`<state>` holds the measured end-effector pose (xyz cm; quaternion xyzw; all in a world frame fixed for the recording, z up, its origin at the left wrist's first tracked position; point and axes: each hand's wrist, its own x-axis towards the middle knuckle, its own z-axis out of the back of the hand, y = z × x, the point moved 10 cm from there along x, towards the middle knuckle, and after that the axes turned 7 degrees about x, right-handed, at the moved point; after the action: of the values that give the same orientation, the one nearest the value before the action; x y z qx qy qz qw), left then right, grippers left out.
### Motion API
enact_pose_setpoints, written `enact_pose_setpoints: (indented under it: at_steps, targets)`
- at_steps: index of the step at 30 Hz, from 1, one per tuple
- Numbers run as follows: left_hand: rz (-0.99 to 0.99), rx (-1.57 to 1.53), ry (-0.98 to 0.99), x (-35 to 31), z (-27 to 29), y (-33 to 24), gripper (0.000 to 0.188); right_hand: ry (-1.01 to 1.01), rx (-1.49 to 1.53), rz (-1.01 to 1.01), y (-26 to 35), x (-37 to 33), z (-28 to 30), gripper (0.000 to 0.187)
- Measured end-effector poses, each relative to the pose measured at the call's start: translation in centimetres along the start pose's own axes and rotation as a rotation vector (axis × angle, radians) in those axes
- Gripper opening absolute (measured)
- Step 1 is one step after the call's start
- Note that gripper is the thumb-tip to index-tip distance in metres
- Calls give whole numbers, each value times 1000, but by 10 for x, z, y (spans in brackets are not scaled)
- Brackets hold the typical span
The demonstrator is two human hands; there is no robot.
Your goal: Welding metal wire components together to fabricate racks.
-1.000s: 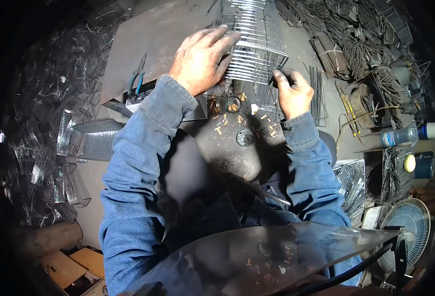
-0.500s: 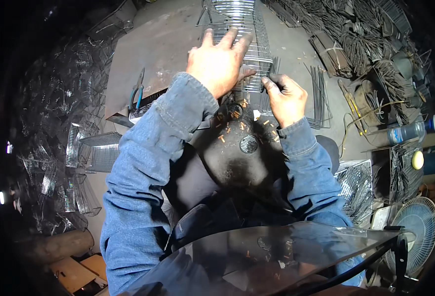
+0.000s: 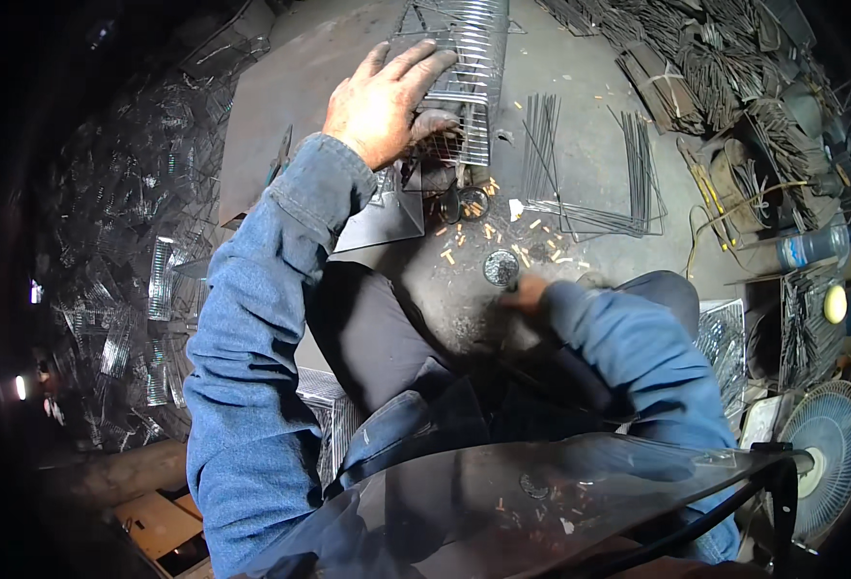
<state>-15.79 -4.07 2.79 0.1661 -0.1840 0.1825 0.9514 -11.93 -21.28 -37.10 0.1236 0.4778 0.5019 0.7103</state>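
Note:
My left hand (image 3: 387, 101) lies over a shiny wire basket (image 3: 474, 92) at the top middle, fingers reaching across its wires and the thumb on the nearer side, holding it. Part of the basket is hidden under this hand. My right hand (image 3: 531, 292) is low in front of my knees, close to a small round dish (image 3: 501, 267) with bits in it. Motion smears its fingers, so I cannot see what they hold, if anything. Another dark round dish (image 3: 474, 203) stands just nearer than the basket, with cigarette butts (image 3: 489, 232) scattered around.
Thin straight rods (image 3: 541, 145) and bent wire frames (image 3: 638, 183) lie right of the basket. Pliers (image 3: 280, 154) rest on a metal sheet (image 3: 271, 106) at left. Wire baskets (image 3: 116, 270) pile up far left. Bundled rods, a plastic bottle (image 3: 811, 248) and a fan (image 3: 816, 458) line the right.
My right hand has left the basket's near right corner and come down toward the small dish. My left hand and the basket have shifted left together.

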Motion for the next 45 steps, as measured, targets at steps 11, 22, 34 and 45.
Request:
enact_pose_setpoints:
  at_steps: [11, 22, 34, 45]
  targets:
    - [-3, 41, -29, -9, -2, 8, 66, 356, -30, 107, 43, -2, -174, 35]
    - [-16, 44, -37, -5, 0, 9, 64, -184, 158, 459, 184, 11, 62, 45]
    - [-34, 51, -74, -16, 9, 16, 65, -71, 1350, 129, 111, -176, 118, 24]
    - [-26, -8, -26, -15, 3, 17, 70, -74, 1342, 216, 112, -177, 116, 31]
